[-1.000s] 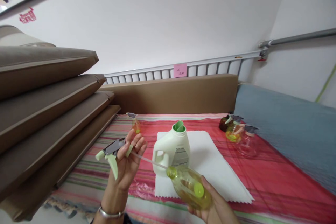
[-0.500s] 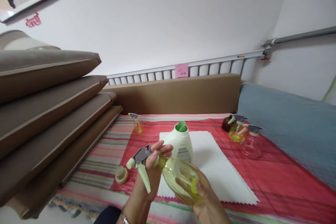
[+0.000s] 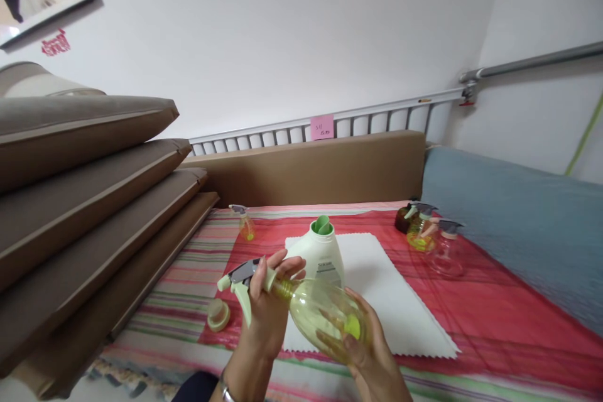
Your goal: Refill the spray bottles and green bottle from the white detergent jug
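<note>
A yellow see-through spray bottle (image 3: 325, 317) lies tilted on its side in the air, its neck to the left. My right hand (image 3: 372, 339) wraps round its base end. At the neck, my left hand (image 3: 271, 295) grips the collar of a grey and pale green trigger sprayer (image 3: 242, 273) between thumb and fingers. Thread shows on the neck beside the collar; I cannot tell how firmly they are joined. Just behind stands a white detergent jug (image 3: 323, 257) with a green spout, uncapped. Its round, pale cap (image 3: 218, 314) lies left of my hands.
A white cloth (image 3: 396, 308) with zigzag edges lies under the jug on a red sheet (image 3: 499, 320). One small spray bottle (image 3: 245, 226) stands back left; several others, including a clear pink one (image 3: 447, 254), stand right. Stacked brown cushions (image 3: 94, 182) rise at left.
The sprayer has shifted left and its trigger has swung up and left. More of the threaded neck shows between collar and bottle. Both hands keep their hold.
</note>
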A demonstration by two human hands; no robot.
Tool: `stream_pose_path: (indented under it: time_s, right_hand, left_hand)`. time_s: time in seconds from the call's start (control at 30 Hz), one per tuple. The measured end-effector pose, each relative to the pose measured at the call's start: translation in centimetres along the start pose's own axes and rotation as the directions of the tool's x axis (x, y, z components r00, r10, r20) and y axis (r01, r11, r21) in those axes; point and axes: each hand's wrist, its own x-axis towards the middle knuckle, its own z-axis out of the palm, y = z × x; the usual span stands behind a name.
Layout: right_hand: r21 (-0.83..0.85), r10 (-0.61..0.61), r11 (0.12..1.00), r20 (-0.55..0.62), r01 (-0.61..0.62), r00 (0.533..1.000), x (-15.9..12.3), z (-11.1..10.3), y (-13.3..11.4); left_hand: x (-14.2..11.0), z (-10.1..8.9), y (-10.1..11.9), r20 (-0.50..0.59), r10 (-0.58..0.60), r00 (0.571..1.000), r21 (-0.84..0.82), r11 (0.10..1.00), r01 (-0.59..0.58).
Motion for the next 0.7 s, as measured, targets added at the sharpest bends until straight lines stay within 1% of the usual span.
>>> stream_pose_path:
  time_s: [0.1,0.2,0.33,0.4,0.5,0.6,0.7]
  right_hand:
    - [-0.061,-0.054,0.997,0.002,0.055,0.999,-0.1,-0.5,0.0]
    - [-0.11,-0.077,0.991,0.01,0.078,0.997,-0.2,-0.7,-0.3]
    - [-0.148,-0.157,0.976,0.046,0.162,0.987,-0.6,-0.1,-0.7]
    - [-0.165,-0.186,0.967,0.056,0.193,0.981,-0.8,0.3,-0.9]
    - [-0.191,-0.185,0.962,0.061,0.194,0.981,-1.1,0.4,-1.0]
    - [-0.223,-0.19,0.954,0.069,0.201,0.979,-1.2,0.2,-1.1]
    - [-0.254,-0.206,0.942,0.075,0.218,0.976,-1.2,0.0,-1.0]
  left_hand:
    - [0.2,0.1,0.5,-0.05,0.026,0.998,-0.019,0.999,-0.027]
    - [0.4,0.2,0.8,-0.092,0.04,0.995,-0.036,0.998,-0.044]
    - [0.1,0.9,0.1,-0.127,0.023,0.992,-0.014,1.0,-0.025]
    - [-0.3,1.4,-0.4,-0.136,0.013,0.991,-0.002,1.0,-0.014]
    - [-0.6,1.7,-0.7,-0.145,0.007,0.989,0.019,1.0,-0.004]
    - [-0.4,1.3,-0.7,-0.143,0.029,0.989,0.034,0.999,-0.024]
    - [-0.2,0.8,-0.8,-0.11,0.068,0.992,0.053,0.997,-0.062]
